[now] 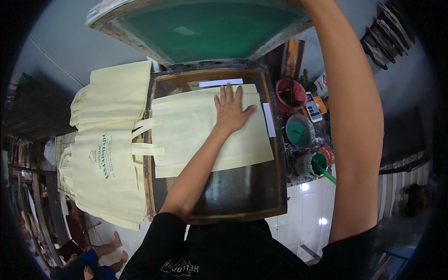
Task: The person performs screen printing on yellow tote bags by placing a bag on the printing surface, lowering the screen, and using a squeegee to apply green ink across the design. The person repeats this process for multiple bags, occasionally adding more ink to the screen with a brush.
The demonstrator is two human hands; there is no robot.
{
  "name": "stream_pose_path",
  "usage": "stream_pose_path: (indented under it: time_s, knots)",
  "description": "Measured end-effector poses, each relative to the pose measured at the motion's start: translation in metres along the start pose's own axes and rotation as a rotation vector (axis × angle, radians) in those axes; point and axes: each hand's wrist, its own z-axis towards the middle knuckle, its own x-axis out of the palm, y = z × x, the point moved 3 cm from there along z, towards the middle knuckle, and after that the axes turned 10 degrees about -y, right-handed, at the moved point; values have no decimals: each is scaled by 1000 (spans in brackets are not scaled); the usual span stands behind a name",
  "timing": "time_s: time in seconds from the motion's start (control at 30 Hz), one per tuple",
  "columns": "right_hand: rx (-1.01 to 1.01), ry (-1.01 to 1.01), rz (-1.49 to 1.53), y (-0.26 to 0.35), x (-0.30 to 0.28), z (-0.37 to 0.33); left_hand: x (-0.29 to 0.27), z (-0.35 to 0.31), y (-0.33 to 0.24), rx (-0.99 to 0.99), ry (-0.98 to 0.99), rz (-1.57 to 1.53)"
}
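My left hand (232,111) lies flat with fingers spread on a cream cloth tote bag (184,128). The bag's upper side as I see it has no print, and its two handles stick out to the left. Under it is a dark glossy board (240,189) with a wooden rim. White strips, one beyond the bag (221,82) and another at its right side (269,120), sit on the board. A printing screen with green mesh (200,29) stands tilted up at the far side. My right forearm (357,121) reaches up beside the screen; its hand is out of the picture.
Stacked cream bags lie to the left, one with a green print (105,156). On the right stand a red bucket (290,95), a bowl of green ink (298,130), a tub of green ink (311,164) and a phone (314,107). A seated person's legs (109,249) show lower left.
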Motion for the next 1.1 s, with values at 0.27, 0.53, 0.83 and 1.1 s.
stream_pose_path:
  time_s: [0.27, 0.53, 0.83, 1.1]
  knots:
    - [19, 98, 64, 5, -13, -9, 39, 10, -16, -48, 255, 203]
    - [-30, 74, 86, 3, -10, -5, 29, 19, -29, -129, 331, 198]
    - [-7, 78, 130, 5, -15, -8, 26, 31, -34, -169, 369, 200]
    - [10, 100, 124, 13, -21, -14, 25, 43, -41, -153, 413, 281]
